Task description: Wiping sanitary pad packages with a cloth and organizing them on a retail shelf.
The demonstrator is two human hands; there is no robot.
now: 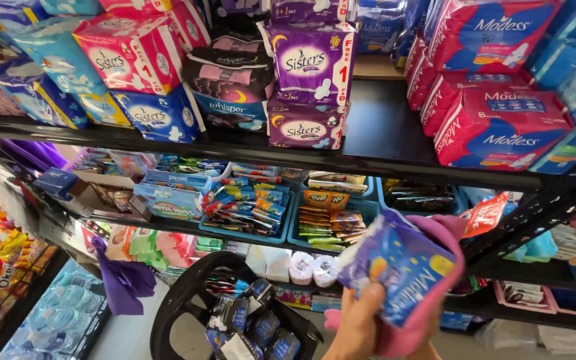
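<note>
My right hand (pixel 360 328) is at the bottom of the view, just right of centre. It grips a blue and purple soft pack (pixel 398 263) together with a pink cloth (pixel 443 267) that wraps behind and under the pack. The pack is held tilted in front of the lower shelf, below the black shelf board (pixel 381 143). My left hand is out of sight.
The top shelf holds purple packs (pixel 311 63), pink and blue packs (pixel 131 53) and red packs (pixel 501 130). Blue trays of sachets (pixel 251 207) line the shelf below. A black basket (pixel 188 293) with dark packets stands at lower left. A purple cloth (pixel 125 280) hangs nearby.
</note>
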